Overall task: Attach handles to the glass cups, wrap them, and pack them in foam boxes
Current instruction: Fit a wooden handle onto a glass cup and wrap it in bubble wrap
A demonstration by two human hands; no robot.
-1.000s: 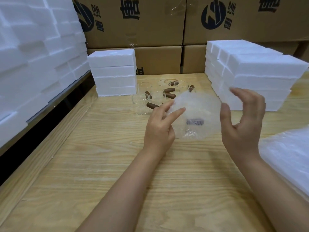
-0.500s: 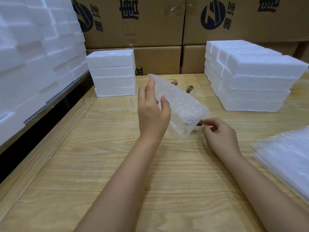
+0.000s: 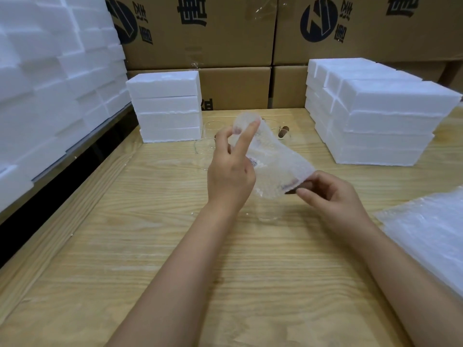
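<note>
A sheet of bubble wrap (image 3: 278, 159) is held up above the wooden table (image 3: 225, 259). My left hand (image 3: 231, 169) pinches its upper end, with the forefinger stretched along it. My right hand (image 3: 330, 196) pinches its lower right corner, where a brown handle (image 3: 292, 190) shows under the sheet. A glass cup (image 3: 269, 212) stands on the table just below the wrap, faint and partly hidden. Behind the wrap stand more glass cups (image 3: 204, 146), one with a brown handle (image 3: 283, 132).
White foam boxes are stacked at the back left (image 3: 166, 108), at the right (image 3: 375, 116) and along the left wall (image 3: 50, 83). A pile of bubble wrap sheets (image 3: 426, 241) lies at the right edge. Cardboard cartons (image 3: 200, 33) close off the back.
The wrap, loose between my hands a second ago, was lifted by my left hand. My right hand dropped to its lower corner and now pinches it there.
</note>
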